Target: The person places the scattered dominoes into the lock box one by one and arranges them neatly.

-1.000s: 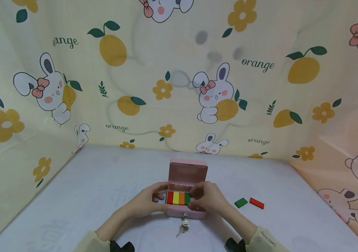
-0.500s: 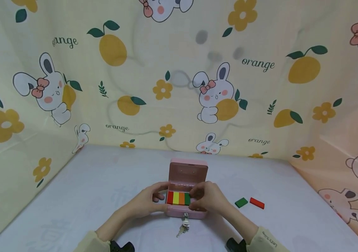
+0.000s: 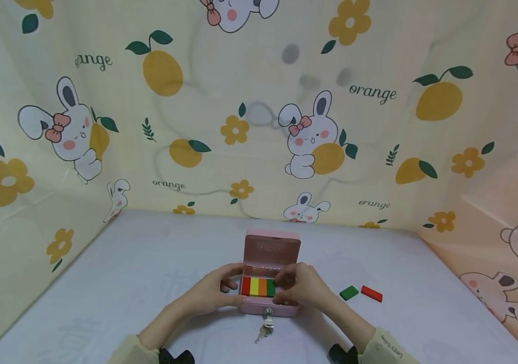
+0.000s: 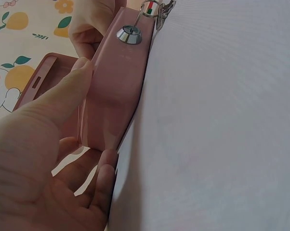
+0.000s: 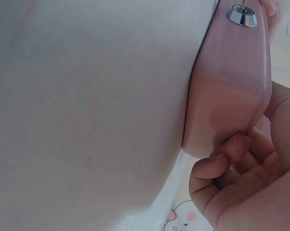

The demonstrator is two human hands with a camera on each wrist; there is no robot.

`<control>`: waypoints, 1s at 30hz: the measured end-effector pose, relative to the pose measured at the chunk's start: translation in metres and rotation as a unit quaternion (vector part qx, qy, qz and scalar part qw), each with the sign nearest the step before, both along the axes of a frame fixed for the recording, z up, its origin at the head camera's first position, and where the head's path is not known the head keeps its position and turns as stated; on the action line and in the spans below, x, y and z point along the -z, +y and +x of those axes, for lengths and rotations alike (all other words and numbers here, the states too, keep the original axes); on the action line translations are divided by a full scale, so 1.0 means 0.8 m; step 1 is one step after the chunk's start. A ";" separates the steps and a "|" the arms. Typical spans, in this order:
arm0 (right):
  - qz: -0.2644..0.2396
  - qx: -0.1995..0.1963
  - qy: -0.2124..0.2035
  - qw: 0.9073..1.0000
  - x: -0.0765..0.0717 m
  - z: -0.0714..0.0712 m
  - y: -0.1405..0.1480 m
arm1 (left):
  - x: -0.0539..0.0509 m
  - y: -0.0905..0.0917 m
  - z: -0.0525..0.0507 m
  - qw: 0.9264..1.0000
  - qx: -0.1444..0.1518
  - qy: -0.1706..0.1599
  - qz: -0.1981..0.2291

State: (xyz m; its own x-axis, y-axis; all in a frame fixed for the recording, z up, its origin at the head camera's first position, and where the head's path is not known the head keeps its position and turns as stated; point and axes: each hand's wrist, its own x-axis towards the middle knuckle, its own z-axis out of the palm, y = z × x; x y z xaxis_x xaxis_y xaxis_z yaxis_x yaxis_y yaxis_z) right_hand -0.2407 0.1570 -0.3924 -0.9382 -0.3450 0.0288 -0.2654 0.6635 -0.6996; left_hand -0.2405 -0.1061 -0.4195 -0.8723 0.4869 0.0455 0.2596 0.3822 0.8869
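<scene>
Gripping the left end of a pink box (image 3: 254,307), the left hand (image 3: 215,290) lays its thumb on the front rim and keeps its fingers at the side; I get that clearly from the left wrist view. The box sits on the white table (image 3: 104,268), its lid (image 3: 271,250) raised at the back. Inside, from left to right, I see a red block (image 3: 246,286), a yellow block (image 3: 254,286), an orange block (image 3: 262,287) and a green block (image 3: 270,287), side by side. The right hand (image 3: 302,287) reaches in over the right end, thumb and forefinger bent close to the green block (its lower fingers curl beside the outer wall). Whether it pinches anything I cannot tell — the hand hides that spot. A lock (image 4: 129,34) sits in the front wall, with keys (image 3: 265,329) on it. Off to the right — well apart from the box — lie a loose green block (image 3: 349,292) and a loose red block (image 3: 372,293), near each other.
</scene>
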 end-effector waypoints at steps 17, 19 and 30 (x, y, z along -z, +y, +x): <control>-0.039 -0.033 0.013 0.999 -0.024 0.019 0.031 | -0.001 0.000 0.001 1.000 -0.004 0.001 -0.003; -0.043 -0.033 0.019 0.998 -0.032 0.023 0.039 | 0.000 0.001 0.001 1.000 -0.006 0.000 -0.004; -0.077 0.020 0.002 0.997 -0.056 0.029 0.115 | 0.002 0.003 -0.001 1.000 -0.009 0.006 -0.009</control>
